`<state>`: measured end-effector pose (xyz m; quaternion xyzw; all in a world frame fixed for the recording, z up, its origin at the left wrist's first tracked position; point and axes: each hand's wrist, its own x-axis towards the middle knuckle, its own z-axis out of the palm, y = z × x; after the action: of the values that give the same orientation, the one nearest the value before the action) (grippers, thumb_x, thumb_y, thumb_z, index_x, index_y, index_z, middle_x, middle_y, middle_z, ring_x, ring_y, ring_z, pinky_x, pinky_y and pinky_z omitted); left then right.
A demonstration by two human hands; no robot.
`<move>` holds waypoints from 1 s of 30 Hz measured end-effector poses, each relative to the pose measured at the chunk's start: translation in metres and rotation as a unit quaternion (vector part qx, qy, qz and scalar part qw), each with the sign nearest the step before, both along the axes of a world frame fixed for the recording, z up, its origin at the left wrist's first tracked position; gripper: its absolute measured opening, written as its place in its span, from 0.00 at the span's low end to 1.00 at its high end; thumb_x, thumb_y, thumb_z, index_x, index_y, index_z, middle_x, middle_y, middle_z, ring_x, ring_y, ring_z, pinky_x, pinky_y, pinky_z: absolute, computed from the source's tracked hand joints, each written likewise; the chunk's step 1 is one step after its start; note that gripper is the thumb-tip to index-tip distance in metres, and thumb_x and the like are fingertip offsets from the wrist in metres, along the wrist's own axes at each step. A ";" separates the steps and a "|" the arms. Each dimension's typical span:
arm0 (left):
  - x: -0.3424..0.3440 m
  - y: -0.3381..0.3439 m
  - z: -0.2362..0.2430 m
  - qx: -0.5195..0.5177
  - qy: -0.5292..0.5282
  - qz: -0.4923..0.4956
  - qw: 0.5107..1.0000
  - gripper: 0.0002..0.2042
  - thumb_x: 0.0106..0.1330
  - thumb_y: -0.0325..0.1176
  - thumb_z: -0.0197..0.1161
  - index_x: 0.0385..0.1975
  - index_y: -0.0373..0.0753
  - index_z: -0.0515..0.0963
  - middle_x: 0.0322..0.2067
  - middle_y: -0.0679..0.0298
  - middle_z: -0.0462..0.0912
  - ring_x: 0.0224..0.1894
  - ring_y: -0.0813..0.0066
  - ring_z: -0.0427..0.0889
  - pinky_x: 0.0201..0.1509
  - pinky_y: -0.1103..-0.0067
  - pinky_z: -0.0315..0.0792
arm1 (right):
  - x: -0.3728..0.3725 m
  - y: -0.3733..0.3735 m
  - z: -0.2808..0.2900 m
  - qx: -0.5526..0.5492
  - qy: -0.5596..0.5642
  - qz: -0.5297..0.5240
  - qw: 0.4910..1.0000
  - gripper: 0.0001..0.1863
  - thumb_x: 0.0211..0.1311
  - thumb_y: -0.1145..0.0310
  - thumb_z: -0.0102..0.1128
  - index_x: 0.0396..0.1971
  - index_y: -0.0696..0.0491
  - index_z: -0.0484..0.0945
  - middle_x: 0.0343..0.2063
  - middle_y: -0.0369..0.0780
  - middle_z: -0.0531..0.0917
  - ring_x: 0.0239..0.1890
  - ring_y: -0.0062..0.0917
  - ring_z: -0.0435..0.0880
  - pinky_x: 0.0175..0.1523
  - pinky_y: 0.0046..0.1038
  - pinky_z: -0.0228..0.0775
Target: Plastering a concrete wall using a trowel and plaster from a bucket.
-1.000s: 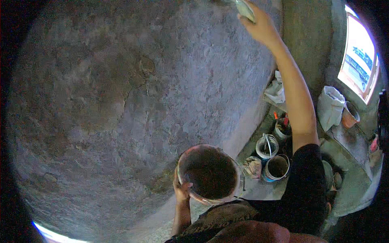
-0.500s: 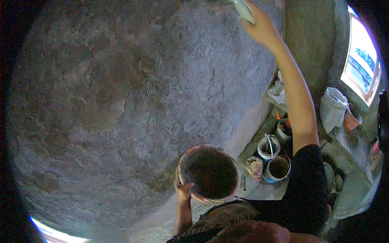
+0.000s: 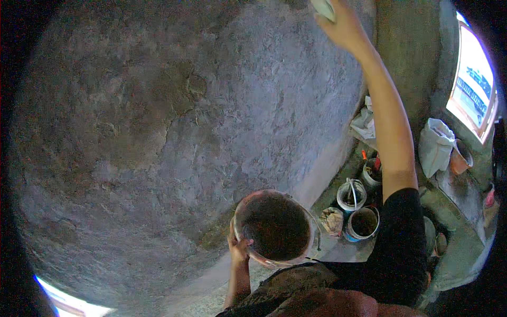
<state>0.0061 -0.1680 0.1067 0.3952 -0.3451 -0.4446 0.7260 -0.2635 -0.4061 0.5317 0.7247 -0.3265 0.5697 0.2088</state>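
My left hand (image 3: pixel 238 245) is closed on the left rim of a round bucket (image 3: pixel 284 261), thumb over the edge. The bucket is tipped toward me, showing a dark inside whose contents I cannot make out well. At the top of the view my right arm reaches far up along a rough grey plastered wall (image 3: pixel 211 142). In my right hand (image 3: pixel 346 31) is a pale, smooth, curved object (image 3: pixel 323 9), cut off by the picture's upper edge. Whether it touches the wall cannot be told.
Right of the held bucket stand a white-handled pail (image 3: pixel 340 199), another pail (image 3: pixel 376 224), a crumpled bag (image 3: pixel 332 221) and a tool-filled pail (image 3: pixel 374 182). Farther right are a white sack (image 3: pixel 434 148), an orange-brown pot (image 3: pixel 460 162) and a bright window (image 3: pixel 471 84).
My right hand has moved slightly up and to the right with the pale object, more of which is now out of the picture. My left hand and the bucket stay nearly in place.
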 end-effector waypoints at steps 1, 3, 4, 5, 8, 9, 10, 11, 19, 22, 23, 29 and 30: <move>0.001 -0.001 -0.002 -0.016 -0.002 -0.009 1.000 0.45 0.28 0.28 0.61 0.59 0.33 0.61 0.53 0.57 0.69 0.55 0.60 0.69 0.58 0.70 0.63 | 0.003 -0.008 0.010 0.035 0.004 0.026 0.999 0.28 0.54 0.73 0.56 0.57 0.57 0.63 0.46 0.51 0.76 0.47 0.37 0.77 0.49 0.30 0.68; -0.003 0.002 0.003 0.033 0.039 -0.011 0.999 0.44 0.28 0.26 0.59 0.59 0.33 0.60 0.54 0.56 0.68 0.57 0.60 0.65 0.61 0.70 0.58 | 0.010 -0.014 0.011 0.072 0.006 0.047 0.996 0.28 0.53 0.73 0.56 0.57 0.57 0.63 0.46 0.52 0.76 0.47 0.39 0.77 0.49 0.30 0.68; -0.003 0.004 0.006 0.081 0.080 -0.008 0.993 0.44 0.27 0.24 0.56 0.59 0.32 0.59 0.54 0.56 0.66 0.59 0.59 0.62 0.64 0.70 0.52 | 0.018 -0.011 0.002 0.063 0.008 0.054 0.997 0.28 0.53 0.73 0.55 0.57 0.57 0.64 0.45 0.52 0.76 0.46 0.39 0.77 0.49 0.31 0.68; -0.002 0.003 0.004 0.083 0.078 -0.010 0.993 0.44 0.27 0.24 0.56 0.59 0.32 0.59 0.54 0.56 0.66 0.59 0.59 0.62 0.64 0.70 0.52 | 0.024 -0.007 -0.007 0.053 0.010 0.061 0.997 0.28 0.53 0.73 0.55 0.56 0.57 0.64 0.44 0.52 0.77 0.45 0.40 0.77 0.48 0.31 0.68; 0.004 0.001 -0.009 0.006 0.027 -0.012 1.000 0.44 0.26 0.24 0.56 0.58 0.32 0.61 0.54 0.56 0.67 0.60 0.60 0.62 0.64 0.69 0.52 | 0.024 0.000 -0.033 0.047 0.067 0.059 0.995 0.30 0.51 0.73 0.56 0.57 0.49 0.63 0.43 0.50 0.77 0.44 0.42 0.78 0.48 0.32 0.70; 0.009 0.000 -0.012 0.019 -0.001 -0.016 1.000 0.44 0.26 0.24 0.55 0.58 0.32 0.61 0.54 0.56 0.67 0.60 0.60 0.61 0.64 0.69 0.52 | 0.019 0.001 -0.039 0.000 0.100 0.086 0.991 0.33 0.50 0.71 0.58 0.59 0.41 0.63 0.44 0.49 0.77 0.43 0.45 0.78 0.47 0.33 0.71; 0.012 0.001 -0.016 0.031 -0.028 -0.019 0.999 0.44 0.26 0.24 0.55 0.57 0.31 0.61 0.54 0.56 0.67 0.60 0.59 0.61 0.64 0.69 0.52 | 0.010 0.003 -0.039 0.001 0.100 0.086 0.991 0.33 0.50 0.71 0.58 0.59 0.41 0.63 0.44 0.49 0.77 0.43 0.45 0.78 0.47 0.33 0.71; 0.012 0.002 -0.019 0.031 -0.028 -0.018 0.999 0.44 0.26 0.24 0.55 0.57 0.31 0.61 0.54 0.56 0.67 0.60 0.59 0.61 0.64 0.69 0.52 | 0.001 0.006 -0.037 0.002 0.098 0.076 0.992 0.32 0.50 0.70 0.58 0.59 0.42 0.63 0.44 0.48 0.78 0.44 0.44 0.78 0.47 0.33 0.71; -0.010 0.007 0.018 0.026 0.106 -0.010 0.994 0.42 0.27 0.22 0.54 0.57 0.31 0.61 0.53 0.55 0.67 0.59 0.58 0.63 0.65 0.68 0.52 | 0.004 0.015 0.007 0.132 0.018 -0.032 0.991 0.27 0.53 0.74 0.54 0.56 0.57 0.64 0.44 0.52 0.77 0.46 0.39 0.77 0.49 0.33 0.68; -0.007 0.010 0.005 0.049 0.098 0.005 0.994 0.42 0.28 0.21 0.54 0.57 0.31 0.61 0.52 0.55 0.68 0.58 0.58 0.64 0.63 0.69 0.54 | -0.006 -0.022 -0.022 0.122 0.023 -0.041 0.991 0.27 0.54 0.73 0.54 0.56 0.56 0.64 0.47 0.52 0.75 0.48 0.39 0.76 0.51 0.34 0.67; 0.000 0.010 -0.007 0.048 0.099 0.007 0.994 0.42 0.28 0.21 0.54 0.57 0.31 0.61 0.52 0.55 0.68 0.58 0.58 0.64 0.63 0.69 0.54 | -0.017 -0.038 -0.034 0.089 0.045 -0.075 0.992 0.29 0.53 0.70 0.56 0.57 0.50 0.63 0.46 0.50 0.76 0.47 0.41 0.77 0.49 0.34 0.69; 0.000 0.002 0.003 -0.011 0.008 -0.004 1.000 0.41 0.32 0.29 0.62 0.57 0.32 0.62 0.51 0.57 0.70 0.52 0.60 0.70 0.54 0.70 0.68 | -0.050 -0.076 -0.021 -0.021 0.026 -0.089 0.995 0.30 0.51 0.68 0.58 0.57 0.44 0.63 0.41 0.51 0.78 0.42 0.44 0.78 0.44 0.37 0.72; -0.004 0.001 0.009 -0.022 0.015 0.003 1.000 0.42 0.31 0.29 0.62 0.57 0.32 0.63 0.50 0.57 0.71 0.52 0.60 0.71 0.56 0.70 0.66 | -0.044 -0.080 -0.015 -0.056 0.010 -0.078 0.995 0.30 0.51 0.68 0.57 0.58 0.43 0.62 0.39 0.51 0.78 0.41 0.44 0.79 0.43 0.38 0.72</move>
<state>0.0021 -0.1665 0.1158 0.3736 -0.3426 -0.4405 0.7410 -0.3071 -0.4859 0.5169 0.6898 -0.3475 0.5621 0.2955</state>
